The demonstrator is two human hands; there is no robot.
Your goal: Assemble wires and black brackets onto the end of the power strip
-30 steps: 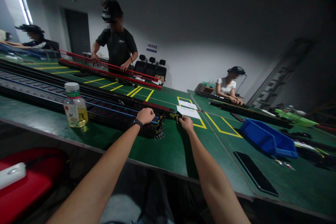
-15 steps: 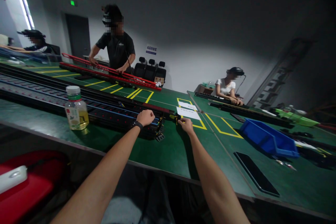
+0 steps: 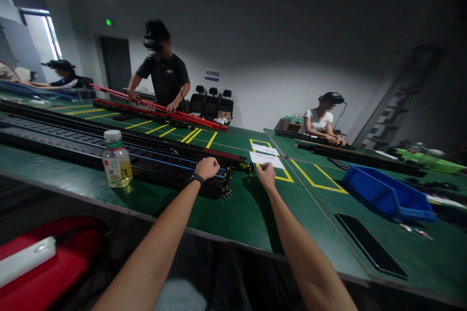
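A long black slatted assembly (image 3: pixel 164 167) with blue strips and red dots lies along the green table. Over its right end my left hand (image 3: pixel 207 168), a dark band on the wrist, is closed with curled fingers; what it grips, if anything, is hidden. To the right, my right hand (image 3: pixel 266 175) is held above the table with thumb and fingers pressed together; anything in the pinch is too small to make out. Just left of those fingers is a small black and yellow piece (image 3: pixel 250 168) at the end of a dark bar. A small grey slotted piece (image 3: pixel 228 195) sticks out at the assembly's near corner.
A capped bottle (image 3: pixel 116 163) of yellow liquid stands left of my hands. White papers (image 3: pixel 268 159) lie beyond my right hand. A blue bin (image 3: pixel 386 192) and a black phone (image 3: pixel 370 244) are at the right. Across the table a co-worker (image 3: pixel 166 75) handles red rails (image 3: pixel 189 117).
My right hand has drawn a little to the right, away from the black and yellow piece. My left hand stays over the assembly's end. The whole view has shifted slightly.
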